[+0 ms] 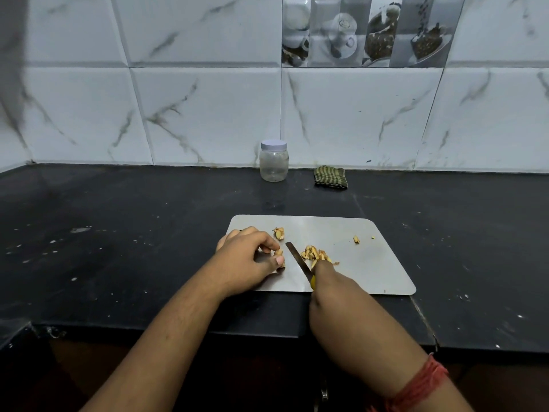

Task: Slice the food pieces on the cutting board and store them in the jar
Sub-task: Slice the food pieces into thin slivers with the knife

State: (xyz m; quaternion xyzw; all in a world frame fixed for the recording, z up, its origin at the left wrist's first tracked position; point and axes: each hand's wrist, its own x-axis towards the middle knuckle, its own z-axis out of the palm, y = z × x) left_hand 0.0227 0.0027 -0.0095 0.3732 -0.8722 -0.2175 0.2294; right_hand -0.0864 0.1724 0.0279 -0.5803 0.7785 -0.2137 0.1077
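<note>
A person's left hand (pixel 246 257) curls its fingers and thumb around a small tan food piece (pixel 278 254) near the left edge of a steel cutting board (pixel 371 263), pinning it to the metal. The right hand (pixel 329 281) is wrapped around the yellow handle of a knife (pixel 298 260), fingers closed tight (only a sliver of the handle shows), with the narrow blade angled away toward the board's far-left corner, its tip just beside the held piece.

To the right of the blade, touching the knife hand, lies a heap of cut slivers (pixel 315 253), pale yellow and thin. One more uncut knobbly piece (pixel 279 233) sits near the far edge of the board, just beyond the left hand, and two small scraps (pixel 356 239) lie apart toward the right edge.

The board, a flat brushed-metal sheet with rounded corners, rests near the front edge of a black stone countertop (pixel 118 233) flecked with pale crumbs. At the counter's back edge, against the wall, stands a clear plastic jar (pixel 274 162) with its white lid screwed on, and just to its right lies a folded green striped cloth (pixel 331 177). Glossy white marble-patterned tiles (pixel 208 114) cover the wall. A red thread band (pixel 421 382) circles the right wrist.
</note>
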